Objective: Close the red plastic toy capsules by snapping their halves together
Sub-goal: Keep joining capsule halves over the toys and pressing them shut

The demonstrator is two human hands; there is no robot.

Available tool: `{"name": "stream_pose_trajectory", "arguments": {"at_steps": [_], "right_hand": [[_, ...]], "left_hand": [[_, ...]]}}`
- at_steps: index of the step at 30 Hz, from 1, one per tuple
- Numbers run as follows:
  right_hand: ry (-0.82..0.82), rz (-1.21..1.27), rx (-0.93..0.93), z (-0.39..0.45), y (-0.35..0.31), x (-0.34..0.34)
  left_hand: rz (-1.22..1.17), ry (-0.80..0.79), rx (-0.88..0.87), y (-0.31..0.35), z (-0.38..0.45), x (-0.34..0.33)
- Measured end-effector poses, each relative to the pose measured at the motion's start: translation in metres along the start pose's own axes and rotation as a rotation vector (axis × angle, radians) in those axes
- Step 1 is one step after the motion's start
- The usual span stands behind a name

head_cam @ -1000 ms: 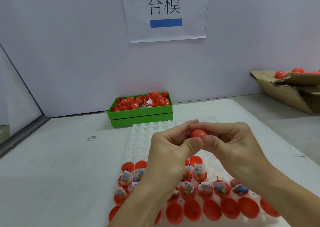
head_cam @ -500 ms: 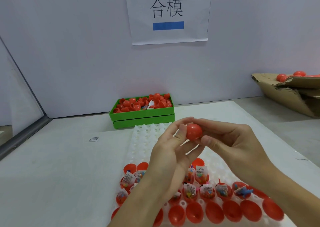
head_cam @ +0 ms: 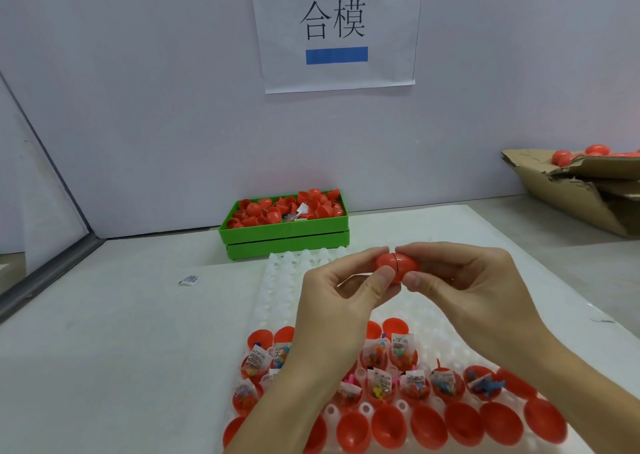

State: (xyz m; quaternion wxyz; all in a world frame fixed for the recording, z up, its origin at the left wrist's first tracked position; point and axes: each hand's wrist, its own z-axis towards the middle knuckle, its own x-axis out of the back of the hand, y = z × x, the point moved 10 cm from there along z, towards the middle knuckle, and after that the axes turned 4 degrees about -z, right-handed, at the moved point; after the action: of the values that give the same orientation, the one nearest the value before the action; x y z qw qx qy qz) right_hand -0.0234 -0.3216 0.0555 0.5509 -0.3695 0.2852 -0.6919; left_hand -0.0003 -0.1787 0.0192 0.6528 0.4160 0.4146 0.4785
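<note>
Along the near edge, a row of empty red halves (head_cam: 426, 427) is sitting open side up in the pockets of a white tray (head_cam: 429, 315). Just beyond them, more halves are holding small toys in bags (head_cam: 445, 382) with white paper labels; a blue toy (head_cam: 485, 384) is showing in one at the right. The far part of the tray is lying bare, its pockets unfilled.

Above the tray, both hands are meeting in the air. The left hand (head_cam: 341, 296) is pinching the left end of a red capsule (head_cam: 396, 265), thumb below and fingers curled over the top. The right hand (head_cam: 460, 280) is gripping the right end the same way, thumb and fingers clamped on it. The capsule is lying on its side between the fingertips, with a thin dark seam showing where its two halves are meeting.

To the left, a small paper label (head_cam: 188, 279) is lying alone on the white table (head_cam: 104, 332).

Farther back, touching the far end of the tray, a green crate (head_cam: 287, 237) is sitting heaped with loose red halves and one bagged toy. At the far right, a torn cardboard box (head_cam: 571, 200) is holding several closed red capsules at its top. On the back wall, a paper sign (head_cam: 336, 27) is hanging with two black characters and a blue bar
</note>
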Motion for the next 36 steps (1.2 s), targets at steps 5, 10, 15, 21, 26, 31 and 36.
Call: {"name": "stream_pose_trajectory", "arguments": {"at_steps": [5, 10, 15, 21, 26, 31, 36], "right_hand": [[0.025, -0.056, 0.022, 0.001, -0.001, 0.004], [0.033, -0.148, 0.047, 0.001, -0.003, 0.005], [0.020, -0.156, 0.058, 0.002, -0.005, 0.006], [0.014, -0.172, 0.050, 0.002, -0.004, 0.004], [0.012, -0.142, 0.026, 0.002, -0.001, 0.005], [0.004, -0.146, 0.035, 0.001, -0.002, 0.004], [0.005, -0.118, 0.032, 0.001, -0.002, 0.003]], "left_hand": [[0.157, 0.018, -0.092, 0.012, -0.002, 0.001], [0.257, 0.094, -0.173, 0.020, -0.004, 0.005], [0.246, 0.123, -0.187, 0.021, -0.005, 0.007], [0.261, 0.114, -0.179, 0.022, -0.005, 0.009], [0.305, 0.097, -0.196, 0.029, -0.004, 0.006], [0.359, 0.107, -0.180, 0.028, -0.005, 0.007], [0.425, 0.101, -0.178, 0.028, -0.004, 0.007]]}}
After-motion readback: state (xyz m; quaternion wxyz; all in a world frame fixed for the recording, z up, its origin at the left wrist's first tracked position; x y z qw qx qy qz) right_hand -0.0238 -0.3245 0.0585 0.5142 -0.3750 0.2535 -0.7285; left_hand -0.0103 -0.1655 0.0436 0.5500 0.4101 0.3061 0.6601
